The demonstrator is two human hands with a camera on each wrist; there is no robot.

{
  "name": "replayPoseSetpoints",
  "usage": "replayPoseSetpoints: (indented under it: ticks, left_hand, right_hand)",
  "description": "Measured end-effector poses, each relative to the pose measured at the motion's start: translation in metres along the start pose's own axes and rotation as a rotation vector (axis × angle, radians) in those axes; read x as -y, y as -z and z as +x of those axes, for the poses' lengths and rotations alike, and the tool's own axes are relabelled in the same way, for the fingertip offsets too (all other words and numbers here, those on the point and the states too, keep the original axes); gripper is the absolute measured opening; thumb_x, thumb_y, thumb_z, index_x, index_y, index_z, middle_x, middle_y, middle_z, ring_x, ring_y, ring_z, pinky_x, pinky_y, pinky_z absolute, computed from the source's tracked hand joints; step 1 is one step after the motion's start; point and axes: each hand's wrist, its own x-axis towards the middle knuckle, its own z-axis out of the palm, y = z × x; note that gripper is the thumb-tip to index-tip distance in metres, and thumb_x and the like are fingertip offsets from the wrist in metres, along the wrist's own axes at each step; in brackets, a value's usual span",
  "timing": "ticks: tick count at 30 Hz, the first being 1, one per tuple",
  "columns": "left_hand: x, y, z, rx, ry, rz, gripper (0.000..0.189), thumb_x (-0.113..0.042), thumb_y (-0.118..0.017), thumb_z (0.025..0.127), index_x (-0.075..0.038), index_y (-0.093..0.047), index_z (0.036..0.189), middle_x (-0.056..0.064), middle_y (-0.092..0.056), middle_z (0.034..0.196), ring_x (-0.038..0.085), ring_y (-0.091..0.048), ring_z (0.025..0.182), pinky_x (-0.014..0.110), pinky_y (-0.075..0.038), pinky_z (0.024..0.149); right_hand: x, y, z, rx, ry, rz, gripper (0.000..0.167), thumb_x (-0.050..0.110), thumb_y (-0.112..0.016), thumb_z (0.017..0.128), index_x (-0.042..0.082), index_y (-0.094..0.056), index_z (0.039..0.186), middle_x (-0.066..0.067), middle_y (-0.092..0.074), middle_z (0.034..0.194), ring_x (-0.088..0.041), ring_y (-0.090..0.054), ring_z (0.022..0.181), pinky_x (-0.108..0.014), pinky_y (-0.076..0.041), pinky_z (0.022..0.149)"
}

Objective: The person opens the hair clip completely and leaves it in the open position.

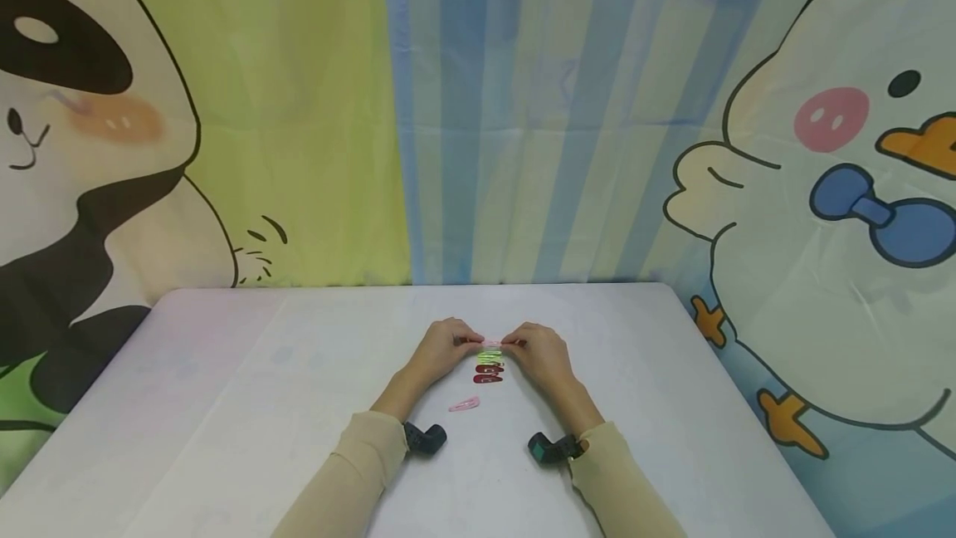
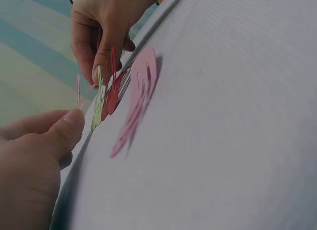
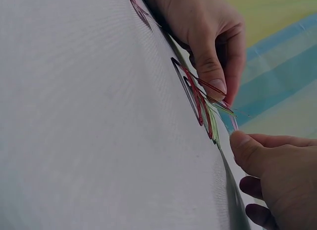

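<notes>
Pink hair clip (image 1: 491, 343): at far end of a column of clips on white worktop (image 1: 224, 438). Left hand (image 1: 444, 345) pinches its left end; right hand (image 1: 541, 353) pinches its right. Nearer the person: green clips (image 1: 490, 358), then red clips (image 1: 489, 379). Second pink clip (image 1: 464, 404) lies apart, nearer still, slightly left.

Red hair clips (image 1: 488, 379): details too small to read
Pink hair clip (image 1: 465, 404): no readable lettering
Wrist cameras (image 1: 425, 440): no legible brand or number
Cartoon curtain (image 1: 299, 106): no readable text
</notes>
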Motion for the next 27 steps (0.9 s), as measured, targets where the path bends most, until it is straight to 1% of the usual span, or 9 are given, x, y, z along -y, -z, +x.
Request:
replayPoseSetpoints:
  ticks: [9, 17, 27]
  left_hand:
    - [0.0002, -0.0009, -0.0001, 0.032, 0.002, 0.015, 0.012, -0.022, -0.073, 0.083, -0.017, -0.077, 0.093, -0.006, -0.071, 0.084, 0.008, -0.064, 0.082, 0.027, -0.051, 0.076]
    - [0.0003, -0.0017, 0.0021, 0.025, 0.009, 0.010, 0.011, -0.021, -0.074, 0.082, -0.017, -0.077, 0.092, -0.005, -0.071, 0.084, 0.009, -0.064, 0.082, 0.028, -0.051, 0.078]
    - [0.0023, -0.0026, 0.0036, 0.040, 0.020, 0.004, 0.010, -0.019, -0.073, 0.083, -0.017, -0.077, 0.091, -0.007, -0.068, 0.082, 0.007, -0.062, 0.080, 0.026, -0.051, 0.076]
  right_hand:
    - [-0.0021, -0.0017, 0.0000, 0.034, -0.008, 0.000, 0.009, 0.031, -0.074, 0.081, 0.024, -0.077, 0.086, 0.011, -0.069, 0.081, -0.010, -0.062, 0.078, -0.033, -0.049, 0.071]
    - [-0.0028, -0.0023, 0.0014, 0.065, -0.018, -0.023, 0.010, 0.031, -0.072, 0.083, 0.024, -0.077, 0.088, 0.011, -0.069, 0.082, -0.012, -0.063, 0.083, -0.034, -0.049, 0.073]
    - [-0.0023, -0.0028, 0.0014, 0.059, -0.003, -0.047, 0.008, 0.029, -0.073, 0.083, 0.024, -0.077, 0.087, 0.012, -0.067, 0.081, -0.011, -0.061, 0.081, -0.032, -0.048, 0.072]
